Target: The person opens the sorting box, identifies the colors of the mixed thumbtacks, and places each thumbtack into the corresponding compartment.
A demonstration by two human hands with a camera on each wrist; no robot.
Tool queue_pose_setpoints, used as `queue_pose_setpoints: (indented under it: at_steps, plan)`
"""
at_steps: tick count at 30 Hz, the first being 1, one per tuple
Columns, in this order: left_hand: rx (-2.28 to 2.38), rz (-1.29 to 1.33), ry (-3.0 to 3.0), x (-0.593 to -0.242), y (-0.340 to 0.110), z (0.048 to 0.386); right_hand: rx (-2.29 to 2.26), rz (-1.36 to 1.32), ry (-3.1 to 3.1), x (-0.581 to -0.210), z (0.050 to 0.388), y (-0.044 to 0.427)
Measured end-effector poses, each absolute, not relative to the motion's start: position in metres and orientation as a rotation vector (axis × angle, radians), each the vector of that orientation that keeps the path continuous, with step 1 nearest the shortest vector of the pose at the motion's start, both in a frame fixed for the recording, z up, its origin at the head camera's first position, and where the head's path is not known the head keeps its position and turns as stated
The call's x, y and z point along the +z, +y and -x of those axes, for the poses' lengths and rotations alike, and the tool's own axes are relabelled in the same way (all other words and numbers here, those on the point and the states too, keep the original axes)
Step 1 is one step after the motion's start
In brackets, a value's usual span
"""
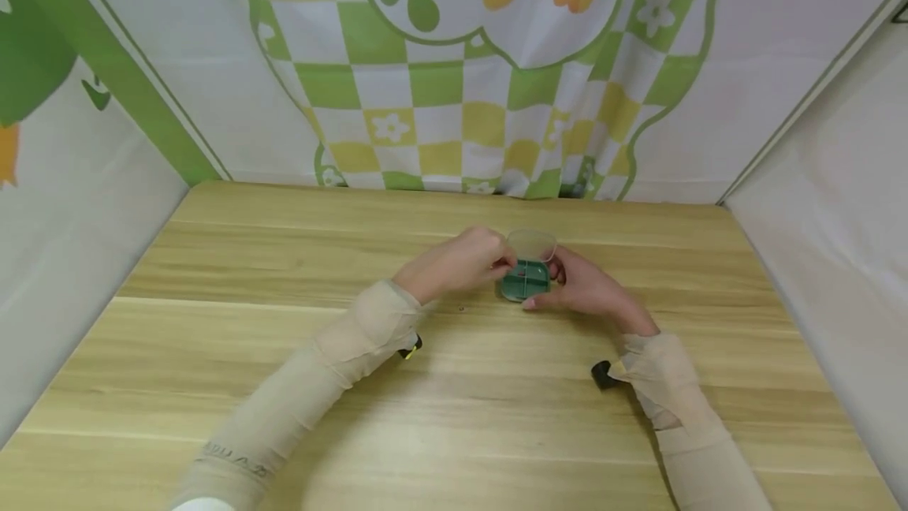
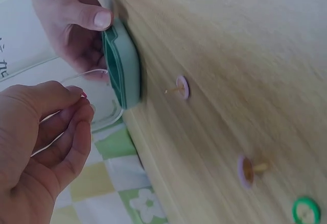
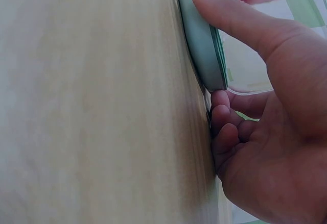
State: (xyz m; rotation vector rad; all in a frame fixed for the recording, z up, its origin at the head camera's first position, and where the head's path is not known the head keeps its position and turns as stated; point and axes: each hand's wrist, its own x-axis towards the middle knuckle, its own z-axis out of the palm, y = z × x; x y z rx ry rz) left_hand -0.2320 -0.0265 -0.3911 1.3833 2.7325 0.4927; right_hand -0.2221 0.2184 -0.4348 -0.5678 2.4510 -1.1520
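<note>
A small green case [image 1: 514,290] with divided compartments lies on the table, its clear lid [image 1: 532,243] raised at the back. My right hand [image 1: 585,284] grips the case from the right, thumb on the near rim and fingers curled at the far side. Above the case's left part, my left hand [image 1: 470,260] pinches a tiny pink piece [image 2: 84,95] between thumb and fingertips; most of it is hidden. Something small and reddish appears inside a compartment, too small to identify.
In the left wrist view, a thumbtack [image 2: 183,87] with a pale purple head, a second purple thumbtack [image 2: 246,172] and a small green round thing [image 2: 305,213] lie on the wooden table [image 1: 454,432]. A checkered curtain [image 1: 436,85] hangs behind the table.
</note>
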Motion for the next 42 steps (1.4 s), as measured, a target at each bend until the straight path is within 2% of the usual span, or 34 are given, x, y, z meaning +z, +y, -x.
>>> queue_pose_setpoints:
  at_steps: [13,42]
  plan:
    - [0.439,-1.358,2.755,-0.404,-0.016,0.236,-1.163,0.573,2.431,-0.437,0.222,0.215]
    - [0.508,-1.401,2.765,-0.405,-0.012,0.243,-1.134,0.568,2.458,-0.437,0.224,0.218]
